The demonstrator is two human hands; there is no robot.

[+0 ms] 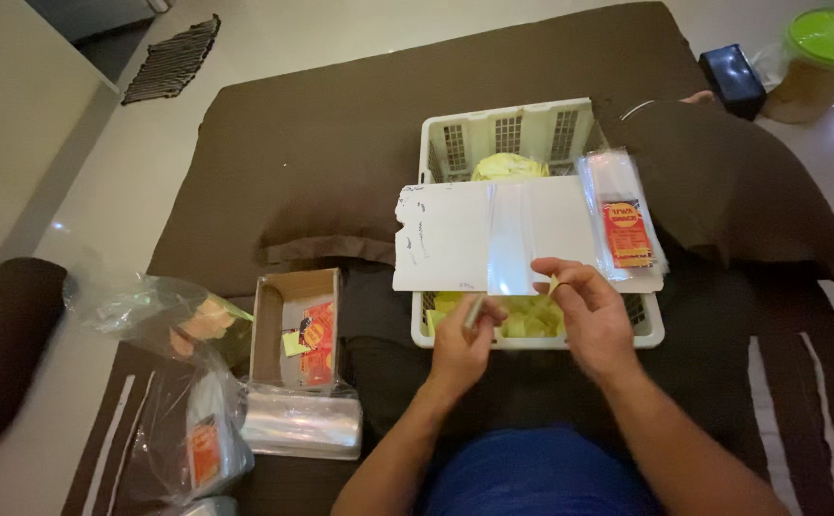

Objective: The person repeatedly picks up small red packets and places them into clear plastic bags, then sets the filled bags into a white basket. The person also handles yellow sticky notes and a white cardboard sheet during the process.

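Note:
My left hand (463, 340) is closed around a thin grey stick-like tool (474, 310) above the front of a white plastic basket (532, 336) that holds yellow pieces (524, 313). My right hand (584, 311) pinches a small yellow piece (553, 285) between thumb and finger. A white board (446, 234) lies across the basket. On it rests a clear empty sleeve (511, 237) and a stack of clear sleeves with a red-orange label (625, 229).
A small cardboard box (295, 325) with red-orange labels sits at the left, with a pack of clear sleeves (300, 422) and plastic bags (164, 311) near it. Brown pillows (742, 186) lie on the brown mattress (341, 105). A green-lidded container (833, 38) stands far right.

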